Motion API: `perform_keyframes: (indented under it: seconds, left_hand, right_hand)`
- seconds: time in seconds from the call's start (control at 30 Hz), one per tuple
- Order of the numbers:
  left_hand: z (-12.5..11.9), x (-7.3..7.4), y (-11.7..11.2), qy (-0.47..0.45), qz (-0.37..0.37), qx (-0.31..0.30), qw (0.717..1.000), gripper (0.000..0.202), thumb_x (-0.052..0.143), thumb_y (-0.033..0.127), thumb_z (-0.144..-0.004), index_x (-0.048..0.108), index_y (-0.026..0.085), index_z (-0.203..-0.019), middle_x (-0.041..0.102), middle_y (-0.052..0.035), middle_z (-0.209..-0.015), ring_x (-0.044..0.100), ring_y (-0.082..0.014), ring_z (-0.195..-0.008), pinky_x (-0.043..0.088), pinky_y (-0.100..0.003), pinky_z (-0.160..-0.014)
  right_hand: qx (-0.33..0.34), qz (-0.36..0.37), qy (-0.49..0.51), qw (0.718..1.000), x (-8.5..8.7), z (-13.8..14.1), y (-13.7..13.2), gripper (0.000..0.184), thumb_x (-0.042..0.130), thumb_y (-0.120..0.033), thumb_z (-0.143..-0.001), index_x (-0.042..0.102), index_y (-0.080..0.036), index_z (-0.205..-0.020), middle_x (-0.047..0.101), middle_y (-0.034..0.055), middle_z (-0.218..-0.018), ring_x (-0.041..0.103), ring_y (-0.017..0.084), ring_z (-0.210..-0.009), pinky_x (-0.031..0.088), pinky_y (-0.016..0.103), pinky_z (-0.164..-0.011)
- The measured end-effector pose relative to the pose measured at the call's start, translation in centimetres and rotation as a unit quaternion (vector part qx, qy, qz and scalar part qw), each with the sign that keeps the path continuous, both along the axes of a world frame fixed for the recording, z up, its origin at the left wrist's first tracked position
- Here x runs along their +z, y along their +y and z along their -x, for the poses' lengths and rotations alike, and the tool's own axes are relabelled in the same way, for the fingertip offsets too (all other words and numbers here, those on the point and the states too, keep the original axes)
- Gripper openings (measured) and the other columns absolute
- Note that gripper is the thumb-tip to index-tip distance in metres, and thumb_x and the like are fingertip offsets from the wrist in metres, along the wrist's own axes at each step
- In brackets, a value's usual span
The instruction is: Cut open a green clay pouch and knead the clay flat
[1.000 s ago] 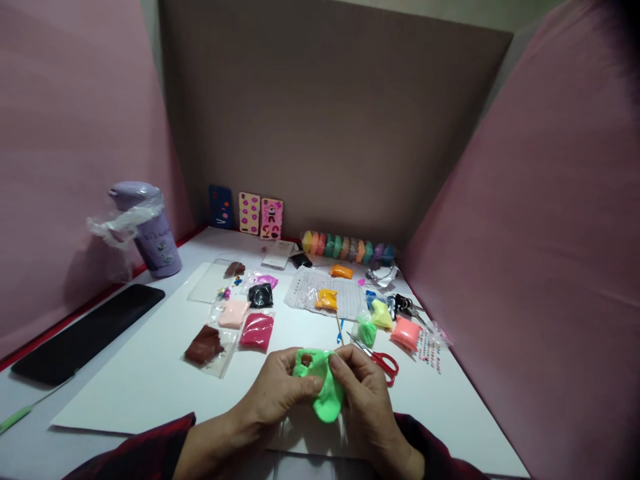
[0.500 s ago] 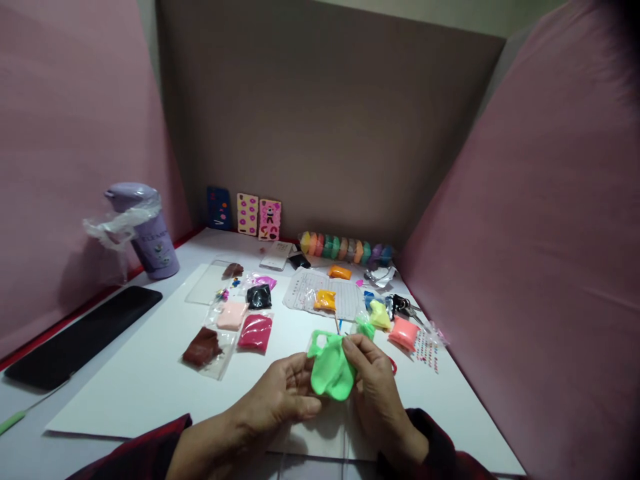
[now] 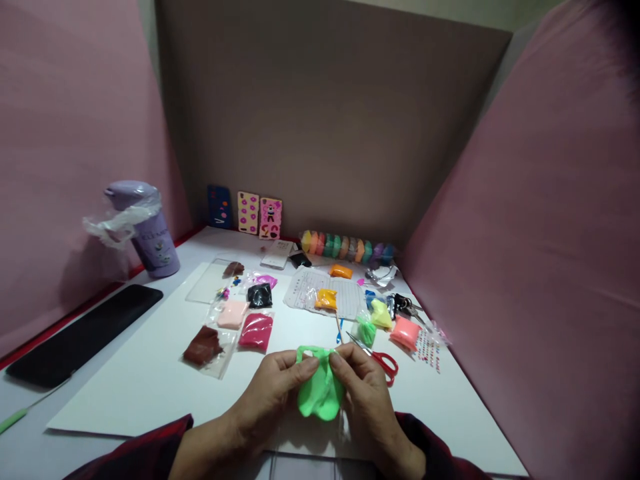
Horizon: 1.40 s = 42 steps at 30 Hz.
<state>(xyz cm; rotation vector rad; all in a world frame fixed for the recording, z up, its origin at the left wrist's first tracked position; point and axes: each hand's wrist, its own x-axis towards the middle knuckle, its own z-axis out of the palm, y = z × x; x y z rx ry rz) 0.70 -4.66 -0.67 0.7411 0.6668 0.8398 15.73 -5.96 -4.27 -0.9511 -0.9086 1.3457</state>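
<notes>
A thin, flattened sheet of bright green modelling clay (image 3: 320, 395) hangs between my two hands, with a small opening near its top edge. My left hand (image 3: 273, 393) pinches its upper left part between thumb and fingers. On the upper right, my right hand (image 3: 367, 393) grips it the same way, thumb in front. Just beyond my right hand lie red-handled scissors (image 3: 385, 363), partly hidden by the fingers. A bag of green clay (image 3: 367, 331) sits behind the scissors. Below the sheet, a clear flat piece (image 3: 303, 465) shows at the table's near edge.
Packs of brown (image 3: 203, 346), crimson (image 3: 256, 331), black (image 3: 260, 295) and coral clay (image 3: 405, 333) lie around the white board (image 3: 145, 373). Behind are written paper (image 3: 300, 293) and a row of coloured clays (image 3: 345, 247). A purple bottle (image 3: 155, 233) and black phone-like slab (image 3: 85, 333) stand left.
The green clay sheet has moved down and slightly left. My left hand, previously with its thumb low and apart, now pinches the sheet's top. More of the scissors shows.
</notes>
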Motion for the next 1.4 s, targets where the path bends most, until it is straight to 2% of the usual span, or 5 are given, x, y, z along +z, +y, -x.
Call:
perform_keyframes:
  seconds: [0.47,0.67,1.13,1.3,1.4]
  left_hand:
    - [0.1,-1.5,0.7,0.041,-0.003,0.018,0.999,0.037,0.082,0.039,-0.058,0.074,0.008,-0.077,0.066,-0.0086,-0.065,0.056,-0.0157,-0.058,0.044,-0.029,-0.061]
    - [0.2,-1.2,0.7,0.029,-0.009,0.006,1.0,0.044,0.085,0.034,-0.053,0.074,0.009,-0.087,0.069,-0.0095,-0.071,0.059,-0.0177,-0.062,0.045,-0.029,-0.064]
    - [0.2,-0.8,0.9,-0.029,-0.038,-0.044,0.998,0.043,0.072,0.001,-0.05,0.073,0.015,-0.091,0.069,-0.0039,-0.074,0.062,-0.0167,-0.069,0.045,-0.024,-0.065]
    - [0.2,-0.7,0.7,-0.071,-0.02,-0.065,0.995,0.049,0.076,0.005,-0.048,0.071,0.015,-0.096,0.069,-0.0066,-0.083,0.064,-0.0195,-0.077,0.046,-0.026,-0.071]
    - [0.2,-0.3,0.5,-0.083,0.0,-0.074,0.994,0.042,0.08,0.019,-0.055,0.07,0.014,-0.096,0.068,-0.0087,-0.08,0.063,-0.0204,-0.074,0.047,-0.03,-0.072]
  right_hand:
    - [-0.026,0.006,0.039,0.999,0.6,0.4,-0.1,0.022,0.071,-0.035,-0.077,0.059,-0.018,-0.072,0.056,-0.002,-0.063,0.047,0.01,-0.055,0.037,0.021,-0.052]
    - [-0.016,0.009,0.045,0.999,0.3,0.1,0.1,0.021,0.073,-0.036,-0.076,0.062,-0.018,-0.072,0.06,-0.0004,-0.065,0.052,0.012,-0.058,0.041,0.024,-0.056]
    - [-0.031,0.056,0.104,0.993,1.6,0.0,0.2,0.024,0.076,-0.036,-0.071,0.061,-0.017,-0.068,0.062,-0.0004,-0.061,0.054,0.013,-0.056,0.044,0.024,-0.055]
    - [-0.052,0.051,0.096,0.993,1.9,-0.2,0.5,0.024,0.077,-0.035,-0.07,0.06,-0.017,-0.068,0.059,-0.0018,-0.062,0.053,0.013,-0.056,0.044,0.025,-0.056]
    - [-0.057,0.028,0.081,0.995,1.7,-0.3,0.5,0.024,0.075,-0.035,-0.072,0.059,-0.018,-0.069,0.056,-0.0021,-0.063,0.052,0.013,-0.058,0.043,0.024,-0.056]
